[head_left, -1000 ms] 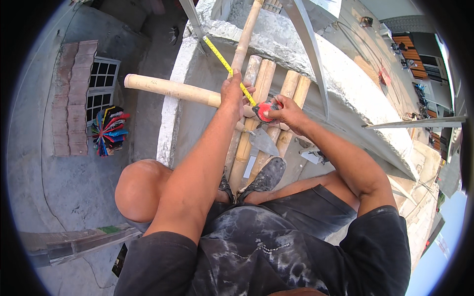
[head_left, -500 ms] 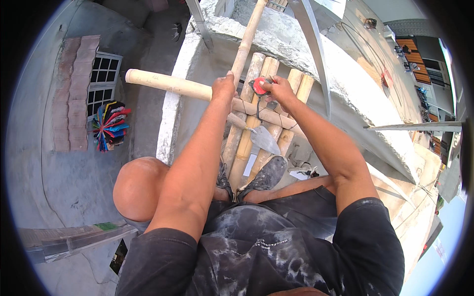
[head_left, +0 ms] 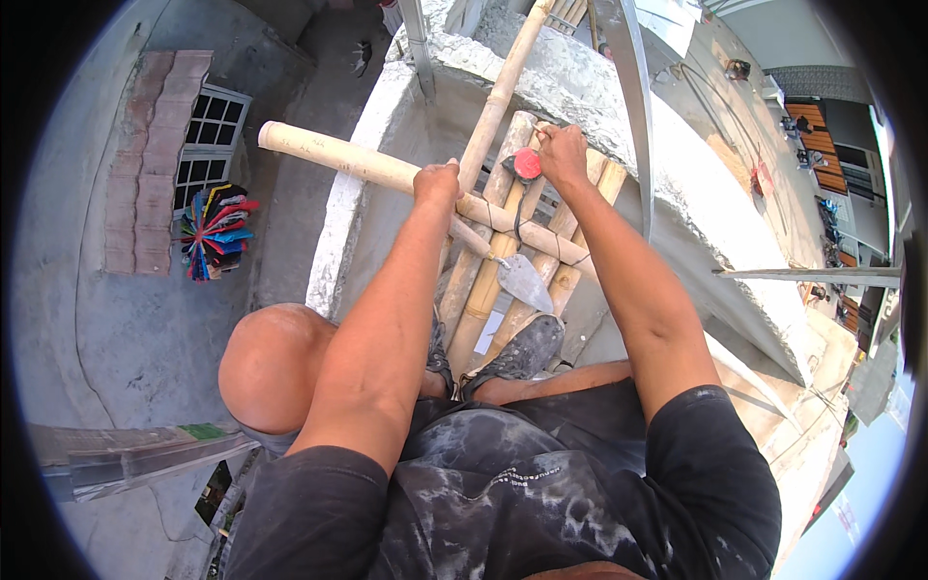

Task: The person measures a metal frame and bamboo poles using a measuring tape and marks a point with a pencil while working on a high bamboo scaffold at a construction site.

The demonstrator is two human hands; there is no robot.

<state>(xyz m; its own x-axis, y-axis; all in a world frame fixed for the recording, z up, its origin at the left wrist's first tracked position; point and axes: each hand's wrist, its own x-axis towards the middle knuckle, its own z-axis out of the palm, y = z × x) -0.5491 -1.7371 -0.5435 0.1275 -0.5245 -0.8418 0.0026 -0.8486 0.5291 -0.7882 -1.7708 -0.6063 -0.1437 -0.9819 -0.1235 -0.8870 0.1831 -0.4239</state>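
My left hand [head_left: 437, 184] is closed at the crossing of a slanting bamboo pole [head_left: 502, 87] and a thicker crosswise bamboo pole [head_left: 338, 159]. Its fingers seem wrapped around the slanting pole, though they are partly hidden. Farther right, my right hand [head_left: 565, 153] has its fingertips pinched together; what is between them I cannot make out. Right beside that hand, a red-and-black tape measure [head_left: 527, 163] sits over the bamboo, with a dark strap trailing down. A pointed trowel [head_left: 525, 282] lies below the crosswise pole, its wooden handle toward my left hand.
My shoes [head_left: 522, 350] stand on several bamboo poles [head_left: 474, 314] laid side by side as a platform. A rough white wall edge [head_left: 599, 126] curves along the right. A grey metal strip [head_left: 633, 97] rises there. A drop opens left, toward a tiled awning [head_left: 155, 159].
My right hand has moved up and away from the tape measure it was holding. The tape measure has shifted slightly to the right. My left hand stays at the pole crossing.
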